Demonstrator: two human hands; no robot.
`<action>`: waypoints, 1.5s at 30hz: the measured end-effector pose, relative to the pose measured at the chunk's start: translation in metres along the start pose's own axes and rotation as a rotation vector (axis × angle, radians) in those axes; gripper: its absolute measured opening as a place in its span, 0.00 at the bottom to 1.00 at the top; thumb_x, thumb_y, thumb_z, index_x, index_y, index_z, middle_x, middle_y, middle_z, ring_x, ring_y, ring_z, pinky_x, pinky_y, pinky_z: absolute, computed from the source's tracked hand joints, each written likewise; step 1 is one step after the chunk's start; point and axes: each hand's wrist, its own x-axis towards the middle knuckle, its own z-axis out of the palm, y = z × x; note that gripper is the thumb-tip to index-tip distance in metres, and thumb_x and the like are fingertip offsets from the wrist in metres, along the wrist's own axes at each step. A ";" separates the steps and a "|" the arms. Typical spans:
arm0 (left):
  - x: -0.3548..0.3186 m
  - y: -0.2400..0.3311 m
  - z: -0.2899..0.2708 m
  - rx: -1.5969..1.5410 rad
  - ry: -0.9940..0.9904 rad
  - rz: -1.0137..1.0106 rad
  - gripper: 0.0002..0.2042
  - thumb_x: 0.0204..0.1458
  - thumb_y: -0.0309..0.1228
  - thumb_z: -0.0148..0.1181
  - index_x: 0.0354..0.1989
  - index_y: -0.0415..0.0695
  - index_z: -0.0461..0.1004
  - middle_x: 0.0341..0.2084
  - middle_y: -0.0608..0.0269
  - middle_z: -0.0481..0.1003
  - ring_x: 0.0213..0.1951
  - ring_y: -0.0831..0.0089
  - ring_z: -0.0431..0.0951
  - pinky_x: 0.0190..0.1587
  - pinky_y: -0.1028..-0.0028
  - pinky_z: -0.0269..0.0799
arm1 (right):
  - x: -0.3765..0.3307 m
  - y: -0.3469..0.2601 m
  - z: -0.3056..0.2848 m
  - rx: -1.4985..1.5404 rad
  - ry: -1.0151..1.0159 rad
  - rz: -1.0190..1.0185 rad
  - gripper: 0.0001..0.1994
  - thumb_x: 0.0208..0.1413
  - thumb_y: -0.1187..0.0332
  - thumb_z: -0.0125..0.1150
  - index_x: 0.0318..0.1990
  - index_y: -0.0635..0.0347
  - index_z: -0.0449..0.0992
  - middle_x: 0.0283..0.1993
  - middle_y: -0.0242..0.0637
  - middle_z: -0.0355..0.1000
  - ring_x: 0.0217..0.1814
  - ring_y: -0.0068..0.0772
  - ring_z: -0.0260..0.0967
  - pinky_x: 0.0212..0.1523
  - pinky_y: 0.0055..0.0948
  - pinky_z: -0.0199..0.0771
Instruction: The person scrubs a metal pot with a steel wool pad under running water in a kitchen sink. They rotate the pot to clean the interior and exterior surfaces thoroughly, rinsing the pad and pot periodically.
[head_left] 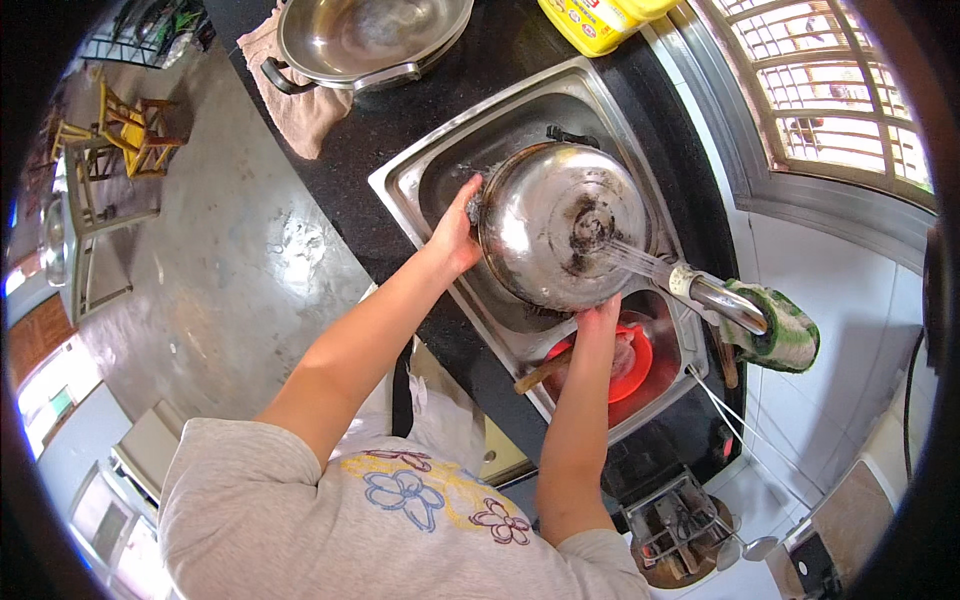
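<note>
A round metal pot (540, 215) is held bottom up over the steel sink (400, 185), with dark burnt patches on its base. Water runs from the faucet (722, 298) onto that base. My left hand (458, 232) grips the pot's left side, thumb up along the edge; a small grey bit beside the thumb could be a scourer or part of a handle. At the near rim, my right hand (600, 314) supports the pot, its fingers hidden underneath. Below my right wrist, a red plastic basin (632, 372) sits in the smaller bowl, with a wooden handle (540, 372) across its edge.
A wide two-handled pan (375, 35) stands on a pinkish cloth (318, 118) on the black counter. At the back is a yellow container (598, 22). A green-and-white cloth (775, 330) hangs behind the faucet. A utensil rack (680, 525) stands at the lower right.
</note>
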 end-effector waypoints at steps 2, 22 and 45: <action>0.004 0.003 -0.010 0.067 -0.101 0.033 0.19 0.60 0.44 0.60 0.51 0.43 0.74 0.45 0.58 0.78 0.48 0.65 0.79 0.51 0.61 0.77 | 0.012 0.004 0.005 -0.002 -0.120 0.058 0.25 0.69 0.50 0.44 0.65 0.55 0.67 0.66 0.39 0.67 0.66 0.46 0.65 0.66 0.51 0.66; -0.009 -0.038 0.008 0.787 -0.249 0.591 0.12 0.65 0.38 0.58 0.44 0.41 0.76 0.33 0.75 0.75 0.37 0.85 0.71 0.42 0.79 0.69 | -0.046 0.015 0.099 -1.249 -0.267 -1.453 0.24 0.65 0.62 0.48 0.65 0.66 0.62 0.70 0.52 0.57 0.76 0.54 0.47 0.74 0.47 0.45; 0.020 -0.019 0.023 -0.075 -0.109 0.145 0.16 0.66 0.45 0.52 0.50 0.48 0.76 0.47 0.60 0.77 0.49 0.63 0.78 0.55 0.54 0.75 | -0.065 0.006 0.027 -1.437 -0.037 -1.344 0.30 0.68 0.61 0.50 0.71 0.68 0.52 0.74 0.61 0.48 0.76 0.62 0.44 0.75 0.48 0.43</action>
